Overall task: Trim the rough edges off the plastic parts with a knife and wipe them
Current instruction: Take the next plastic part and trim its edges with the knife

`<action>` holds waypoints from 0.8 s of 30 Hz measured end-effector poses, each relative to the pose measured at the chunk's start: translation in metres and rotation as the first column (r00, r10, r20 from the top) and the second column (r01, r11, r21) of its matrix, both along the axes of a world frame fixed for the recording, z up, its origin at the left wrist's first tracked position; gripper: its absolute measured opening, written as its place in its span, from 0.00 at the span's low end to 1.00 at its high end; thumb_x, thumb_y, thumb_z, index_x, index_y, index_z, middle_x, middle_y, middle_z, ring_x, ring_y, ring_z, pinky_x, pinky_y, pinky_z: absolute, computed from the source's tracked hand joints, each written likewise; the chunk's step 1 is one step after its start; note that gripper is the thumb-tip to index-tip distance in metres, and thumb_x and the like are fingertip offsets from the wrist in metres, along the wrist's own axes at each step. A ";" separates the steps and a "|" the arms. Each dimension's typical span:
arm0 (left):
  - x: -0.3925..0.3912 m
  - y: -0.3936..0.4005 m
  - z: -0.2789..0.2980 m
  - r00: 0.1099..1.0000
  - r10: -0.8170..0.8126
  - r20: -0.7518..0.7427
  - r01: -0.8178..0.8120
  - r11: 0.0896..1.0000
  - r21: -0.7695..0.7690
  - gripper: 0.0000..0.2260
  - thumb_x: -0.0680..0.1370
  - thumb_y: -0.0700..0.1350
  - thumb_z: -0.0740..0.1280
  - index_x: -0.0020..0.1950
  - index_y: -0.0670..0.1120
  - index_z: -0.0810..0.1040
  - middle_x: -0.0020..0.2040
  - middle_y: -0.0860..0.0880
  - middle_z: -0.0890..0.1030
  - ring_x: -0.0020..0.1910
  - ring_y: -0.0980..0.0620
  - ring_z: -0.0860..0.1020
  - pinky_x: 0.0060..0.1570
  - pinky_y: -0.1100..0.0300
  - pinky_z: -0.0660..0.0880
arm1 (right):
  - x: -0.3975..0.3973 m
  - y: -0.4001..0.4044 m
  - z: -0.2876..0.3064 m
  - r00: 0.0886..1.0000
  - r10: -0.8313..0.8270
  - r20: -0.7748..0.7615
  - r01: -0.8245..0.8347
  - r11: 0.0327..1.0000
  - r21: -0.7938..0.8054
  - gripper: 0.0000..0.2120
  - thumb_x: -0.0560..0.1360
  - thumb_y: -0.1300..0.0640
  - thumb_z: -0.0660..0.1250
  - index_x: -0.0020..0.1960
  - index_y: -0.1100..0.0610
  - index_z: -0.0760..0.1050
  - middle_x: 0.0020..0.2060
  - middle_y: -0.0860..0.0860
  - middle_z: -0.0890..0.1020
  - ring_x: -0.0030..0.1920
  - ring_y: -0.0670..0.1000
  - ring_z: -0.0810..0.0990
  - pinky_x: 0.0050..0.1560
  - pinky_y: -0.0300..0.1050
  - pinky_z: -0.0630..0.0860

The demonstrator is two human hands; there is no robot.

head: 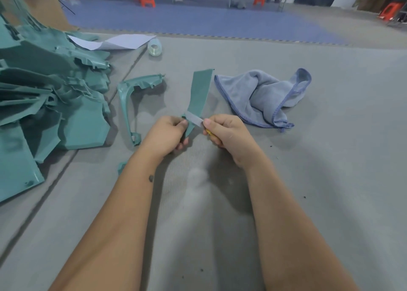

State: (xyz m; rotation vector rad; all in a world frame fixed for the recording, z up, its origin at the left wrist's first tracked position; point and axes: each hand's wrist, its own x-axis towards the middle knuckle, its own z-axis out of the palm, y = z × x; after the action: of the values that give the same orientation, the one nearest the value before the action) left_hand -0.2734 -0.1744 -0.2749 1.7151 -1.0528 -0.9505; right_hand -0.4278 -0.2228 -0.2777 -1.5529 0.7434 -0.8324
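teal plastic strip [199, 94] upright, knife [195, 119] perhaps touching

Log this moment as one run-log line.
phase: trimming | left hand: holds green part | right hand: knife on edge | cloth: idle

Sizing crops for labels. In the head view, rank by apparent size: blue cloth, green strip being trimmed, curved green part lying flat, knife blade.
1. blue cloth
2-3. curved green part and green strip: too alike to rank, and the strip is held up nearer the camera.
4. knife blade, smallest, partly hidden by the right hand.
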 end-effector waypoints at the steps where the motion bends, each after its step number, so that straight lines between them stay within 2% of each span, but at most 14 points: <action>1: 0.001 0.001 0.001 0.997 0.003 -0.073 -0.002 1.000 0.009 0.13 0.83 0.44 0.57 0.49 0.41 0.78 0.23 0.51 0.74 0.18 0.57 0.66 0.20 0.68 0.62 | 0.001 0.001 0.000 1.000 0.011 -0.020 -0.011 1.000 -0.013 0.15 0.81 0.60 0.62 0.35 0.59 0.74 0.20 0.46 0.67 0.23 0.42 0.62 0.25 0.32 0.60; 4: 0.003 0.004 0.005 0.986 -0.021 -0.168 0.025 0.999 0.021 0.13 0.83 0.44 0.58 0.51 0.37 0.78 0.25 0.48 0.74 0.20 0.56 0.67 0.21 0.66 0.63 | 0.003 0.002 0.001 0.998 0.011 -0.068 -0.014 0.999 -0.043 0.15 0.81 0.61 0.62 0.35 0.58 0.74 0.20 0.45 0.68 0.23 0.42 0.63 0.27 0.32 0.61; 9: 0.004 0.006 0.006 0.964 -0.093 -0.249 0.085 0.996 -0.040 0.13 0.84 0.42 0.56 0.44 0.39 0.75 0.23 0.49 0.71 0.18 0.57 0.63 0.19 0.68 0.58 | 0.003 0.000 0.002 0.997 -0.018 -0.071 0.013 0.998 -0.069 0.14 0.81 0.61 0.62 0.36 0.58 0.74 0.24 0.50 0.68 0.25 0.43 0.63 0.28 0.33 0.62; 13: 0.004 0.006 0.005 0.965 -0.106 -0.241 0.099 0.994 -0.043 0.15 0.84 0.42 0.54 0.40 0.41 0.73 0.22 0.50 0.69 0.18 0.58 0.61 0.19 0.68 0.57 | 0.005 -0.003 0.003 0.999 -0.007 -0.050 0.002 0.995 -0.098 0.14 0.81 0.63 0.62 0.37 0.59 0.74 0.24 0.50 0.67 0.26 0.43 0.63 0.29 0.33 0.62; 18: 0.005 0.005 0.003 0.973 -0.082 -0.218 0.074 0.996 -0.043 0.16 0.84 0.44 0.54 0.39 0.43 0.72 0.21 0.52 0.68 0.18 0.58 0.59 0.19 0.69 0.56 | 0.010 -0.006 0.003 0.998 -0.042 -0.054 0.032 0.986 -0.163 0.16 0.81 0.63 0.62 0.34 0.56 0.73 0.22 0.42 0.67 0.26 0.42 0.63 0.30 0.34 0.62; 24: 0.005 0.005 0.001 0.977 -0.075 -0.201 0.068 0.997 -0.043 0.17 0.84 0.46 0.55 0.38 0.43 0.73 0.21 0.51 0.67 0.18 0.57 0.59 0.18 0.68 0.57 | 0.009 -0.006 0.003 0.998 -0.064 -0.015 0.061 0.985 -0.160 0.17 0.81 0.63 0.62 0.33 0.55 0.72 0.26 0.50 0.66 0.28 0.45 0.62 0.32 0.38 0.61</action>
State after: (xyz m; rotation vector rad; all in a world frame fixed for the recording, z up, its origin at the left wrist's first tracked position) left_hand -0.2680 -0.1695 -0.2744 1.5232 -0.9959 -1.1203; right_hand -0.4188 -0.2287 -0.2748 -1.6887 0.7583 -0.9431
